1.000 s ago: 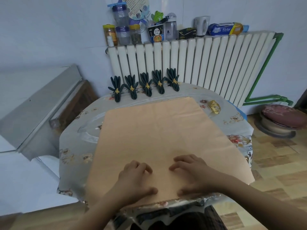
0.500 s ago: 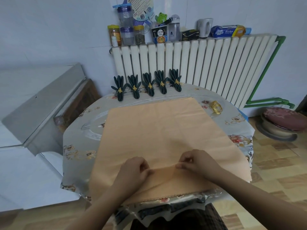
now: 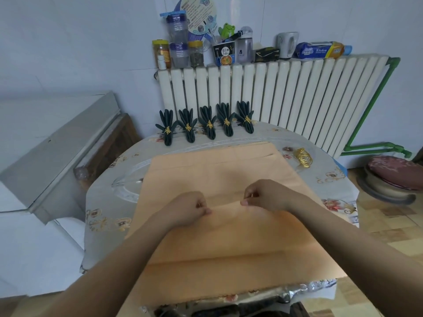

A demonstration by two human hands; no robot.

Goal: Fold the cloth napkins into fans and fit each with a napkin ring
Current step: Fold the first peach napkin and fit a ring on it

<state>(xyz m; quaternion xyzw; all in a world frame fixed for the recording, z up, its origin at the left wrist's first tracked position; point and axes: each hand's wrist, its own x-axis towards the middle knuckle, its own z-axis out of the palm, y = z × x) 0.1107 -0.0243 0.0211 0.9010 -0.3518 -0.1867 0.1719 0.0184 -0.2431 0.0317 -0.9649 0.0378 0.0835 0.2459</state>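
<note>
Pinching a raised fold of the orange napkin [image 3: 229, 175], left hand [image 3: 187, 208] and right hand [image 3: 265, 195] fingers curl tight.

readable text on the radiator shelf

the word "kitchen" stands on the blue and yellow package [image 3: 320, 50] lying on top of the radiator [image 3: 286, 92]. print on the noodle cup [image 3: 224, 55] and round poster [image 3: 199, 12] is too small to read.

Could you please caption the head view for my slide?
Both hands pinch a pleat in the peach napkin; five ringed dark fans behind.
</note>
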